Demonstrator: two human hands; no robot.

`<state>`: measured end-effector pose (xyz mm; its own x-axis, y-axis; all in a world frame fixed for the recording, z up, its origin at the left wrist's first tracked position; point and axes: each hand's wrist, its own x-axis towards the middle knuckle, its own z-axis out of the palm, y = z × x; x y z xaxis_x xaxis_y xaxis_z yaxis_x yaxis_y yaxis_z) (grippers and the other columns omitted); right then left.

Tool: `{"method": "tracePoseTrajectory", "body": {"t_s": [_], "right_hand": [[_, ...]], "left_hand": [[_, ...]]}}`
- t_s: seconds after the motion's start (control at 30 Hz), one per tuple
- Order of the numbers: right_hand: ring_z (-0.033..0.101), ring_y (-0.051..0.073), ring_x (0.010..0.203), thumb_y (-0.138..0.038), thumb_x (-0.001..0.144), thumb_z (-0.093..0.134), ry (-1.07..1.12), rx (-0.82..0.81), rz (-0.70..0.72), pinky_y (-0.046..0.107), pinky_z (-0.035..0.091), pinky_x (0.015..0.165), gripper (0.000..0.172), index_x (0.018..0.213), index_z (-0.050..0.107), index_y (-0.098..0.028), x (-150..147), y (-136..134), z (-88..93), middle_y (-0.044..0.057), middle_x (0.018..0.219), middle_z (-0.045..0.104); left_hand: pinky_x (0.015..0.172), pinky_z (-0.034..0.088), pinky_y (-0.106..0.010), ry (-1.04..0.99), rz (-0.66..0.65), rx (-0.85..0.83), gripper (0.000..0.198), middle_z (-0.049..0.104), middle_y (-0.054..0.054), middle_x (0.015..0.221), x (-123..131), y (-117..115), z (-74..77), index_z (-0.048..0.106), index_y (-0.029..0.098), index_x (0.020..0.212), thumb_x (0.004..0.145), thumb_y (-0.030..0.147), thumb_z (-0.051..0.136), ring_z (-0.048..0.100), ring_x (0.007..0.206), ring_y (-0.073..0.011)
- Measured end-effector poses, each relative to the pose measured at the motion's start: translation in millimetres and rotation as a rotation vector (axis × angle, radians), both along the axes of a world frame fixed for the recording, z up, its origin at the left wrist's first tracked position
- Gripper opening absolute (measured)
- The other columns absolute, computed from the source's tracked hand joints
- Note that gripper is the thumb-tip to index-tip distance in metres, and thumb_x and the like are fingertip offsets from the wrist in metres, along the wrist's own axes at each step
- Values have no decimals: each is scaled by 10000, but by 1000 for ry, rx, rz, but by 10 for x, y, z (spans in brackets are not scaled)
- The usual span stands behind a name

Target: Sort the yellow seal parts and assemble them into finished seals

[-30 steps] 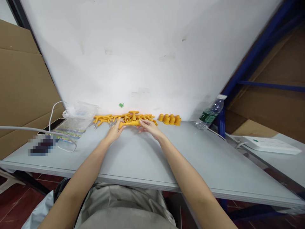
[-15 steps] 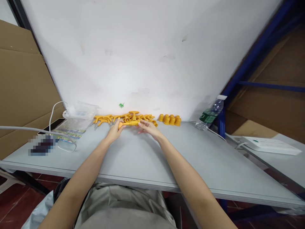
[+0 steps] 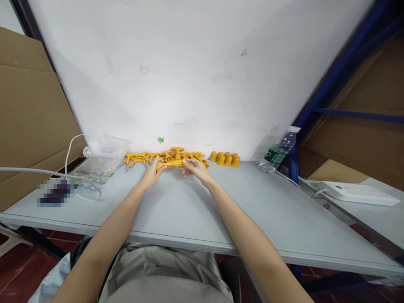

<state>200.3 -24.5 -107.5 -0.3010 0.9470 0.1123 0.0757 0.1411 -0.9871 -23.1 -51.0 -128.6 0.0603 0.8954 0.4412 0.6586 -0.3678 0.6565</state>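
Observation:
Between my two hands a yellow plastic corkscrew (image 3: pixel 173 163) lies level, a little above the table top. My left hand (image 3: pixel 152 174) is closed round its T-shaped handle end. At the other end, the fingers of my right hand (image 3: pixel 197 170) pinch the yellow body; my fingers partly hide that end. Just behind, along the wall, lies a row of yellow T-handles (image 3: pixel 136 160) with metal spiral screws. One more yellow corkscrew piece (image 3: pixel 177 150) stands upright behind the held one. Several yellow cup-shaped caps (image 3: pixel 227 159) are grouped to the right.
A clear plastic bag (image 3: pixel 94 164), a phone (image 3: pixel 74 165) and a white cable (image 3: pixel 67 155) lie at the left. A water bottle (image 3: pixel 279 151) leans at the right against a blue post. Beyond it sits a white power strip (image 3: pixel 358 192). A white wall (image 3: pixel 202 84) rises behind the table.
My right fingers have shifted slightly at the corkscrew's right end and now cover it a little more closely. My left hand has stayed in place.

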Motion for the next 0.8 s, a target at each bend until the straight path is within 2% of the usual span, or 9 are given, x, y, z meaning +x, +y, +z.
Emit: {"method": "tracePoseTrajectory", "body": {"t_s": [0.1,0.2,0.27,0.37,0.57,0.67,0.8], "right_hand": [[654,164,530,-605,763,687,-12,-12,-15,299,558,610,449,911,621,-186,-6,-5,9,14,643,696],[672,168,567,-512,781,713,-14,-27,18,321,576,650,462,1106,625,-195,23,-17,30,26,743,730],[685,171,603,-426,784,729,-9,-32,64,346,586,703,550,1265,568,-213,48,-27,41,20,786,739],[688,165,624,-354,789,726,-2,-40,95,355,583,757,590,1323,526,-201,67,-31,40,12,786,741],[679,182,585,-430,761,747,5,-15,50,367,575,715,522,1187,580,-178,35,-20,21,14,693,723],[667,195,559,-555,708,753,1,3,38,362,563,643,495,1013,612,-191,14,-34,34,8,639,697],[633,178,516,-671,670,717,10,1,10,319,531,580,504,805,560,-211,-28,-66,53,-2,575,654]], "left_hand": [[658,375,-265,-3,-3,19,233,560,16,776,6,5,-5,500,213,1087,904,358,493,468,605,-143],[646,371,-262,1,3,24,235,560,18,769,6,15,-21,504,217,1088,907,366,491,464,599,-141],[629,363,-259,9,4,22,236,554,23,753,2,21,-32,506,219,1090,909,369,490,451,583,-137],[630,367,-258,11,-2,30,232,560,23,756,-2,25,-40,511,220,1091,912,366,494,454,582,-135],[636,369,-260,-2,0,22,228,569,17,776,2,10,-17,515,210,1092,912,349,498,452,581,-134],[636,372,-260,2,-7,24,224,564,22,770,5,-4,-4,510,214,1090,911,348,496,441,570,-130],[637,376,-260,8,-7,42,219,562,23,765,13,-18,4,508,221,1084,911,355,492,446,572,-132]]}}
